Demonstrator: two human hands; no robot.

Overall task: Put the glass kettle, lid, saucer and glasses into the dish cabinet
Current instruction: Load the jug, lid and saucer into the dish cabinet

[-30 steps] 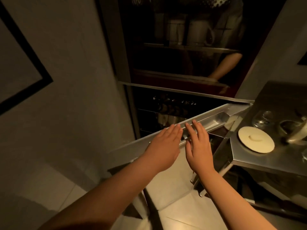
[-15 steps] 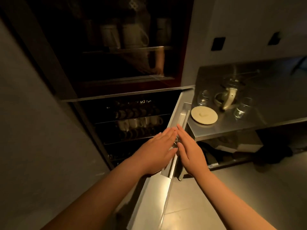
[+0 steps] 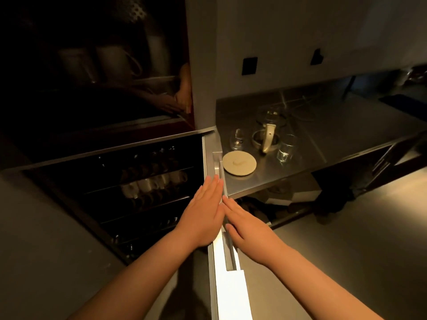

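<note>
The dish cabinet's steel door [image 3: 227, 285] stands swung wide, edge-on toward me. My left hand [image 3: 203, 215] lies flat with straight fingers against the door's edge. My right hand [image 3: 247, 225] lies flat on the door's other side by its long handle [image 3: 218, 167]. On the steel counter [image 3: 346, 135] to the right stand the glass kettle [image 3: 265, 137] with a cream handle, a cream round lid [image 3: 239, 163], and two glasses, one [image 3: 236, 139] left of the kettle and one [image 3: 286, 147] right of it.
Inside the dark cabinet [image 3: 129, 188], wire racks hold rows of cups and several white mugs [image 3: 152, 183]. Above is a glass-fronted compartment [image 3: 97, 65] with pale mugs. The counter has a lower shelf with dark items. Bare floor lies at the right.
The door has swung further open toward the counter, with both flat hands staying on it. My view has turned right, bringing the counter and its items more into the frame.
</note>
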